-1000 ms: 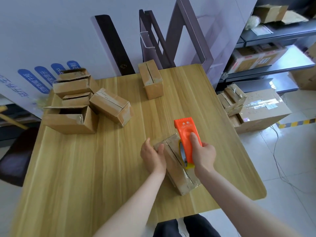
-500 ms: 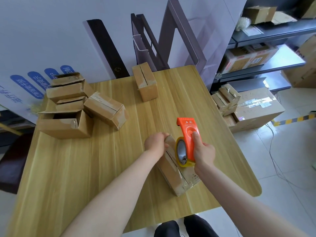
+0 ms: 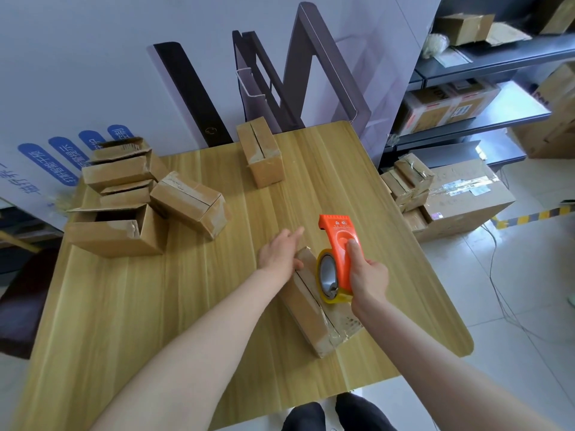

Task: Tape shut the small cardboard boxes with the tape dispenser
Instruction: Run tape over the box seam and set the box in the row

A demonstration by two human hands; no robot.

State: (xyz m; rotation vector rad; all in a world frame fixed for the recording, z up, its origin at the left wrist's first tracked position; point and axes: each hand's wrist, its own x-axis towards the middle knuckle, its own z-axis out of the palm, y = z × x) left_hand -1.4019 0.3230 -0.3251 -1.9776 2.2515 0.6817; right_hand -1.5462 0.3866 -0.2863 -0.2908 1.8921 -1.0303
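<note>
A small cardboard box (image 3: 314, 312) lies near the front right of the wooden table (image 3: 193, 306), its top seam facing up. My right hand (image 3: 368, 275) grips an orange tape dispenser (image 3: 339, 247) with a yellowish tape roll, lifted over the box's far end. My left hand (image 3: 280, 251) hovers at the box's far left corner with fingers stretched out; its thumb touches the box edge.
Several cardboard boxes (image 3: 124, 194) are piled at the table's left rear, one open. Another closed box (image 3: 261, 155) stands at the back middle. On the floor to the right sit a large carton (image 3: 460, 197) and small boxes, with shelves (image 3: 485, 88) behind.
The dispenser has lifted off the box top and tilted upright. My left hand moved from the box's side to its far end, curled there, and now its fingers are stretched out.
</note>
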